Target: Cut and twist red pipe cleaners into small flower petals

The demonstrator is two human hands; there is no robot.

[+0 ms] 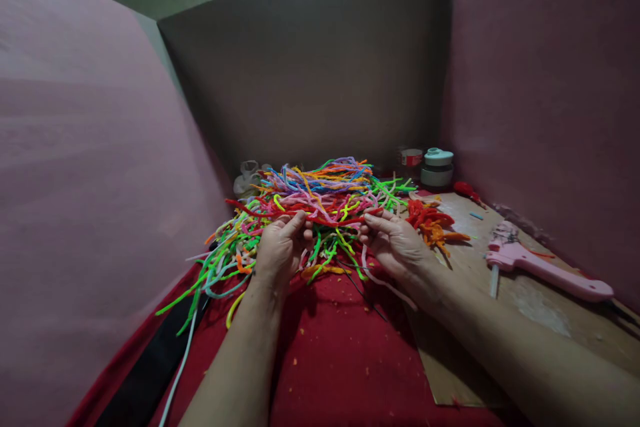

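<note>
A big loose heap of pipe cleaners (320, 193) in many colours lies on a red cloth (340, 360). My left hand (280, 247) and my right hand (393, 240) are side by side at the heap's near edge. Both pinch one long red pipe cleaner (330, 219) that stretches level between them and runs on to the left past my left hand. A pink strand hangs below my right hand.
A small bunch of red and orange pieces (433, 221) lies on a brown board (525, 293) at right. A pink glue gun (540, 267) rests there. Tape rolls and a lidded jar (437, 168) stand at the back. Pink walls close in left and right.
</note>
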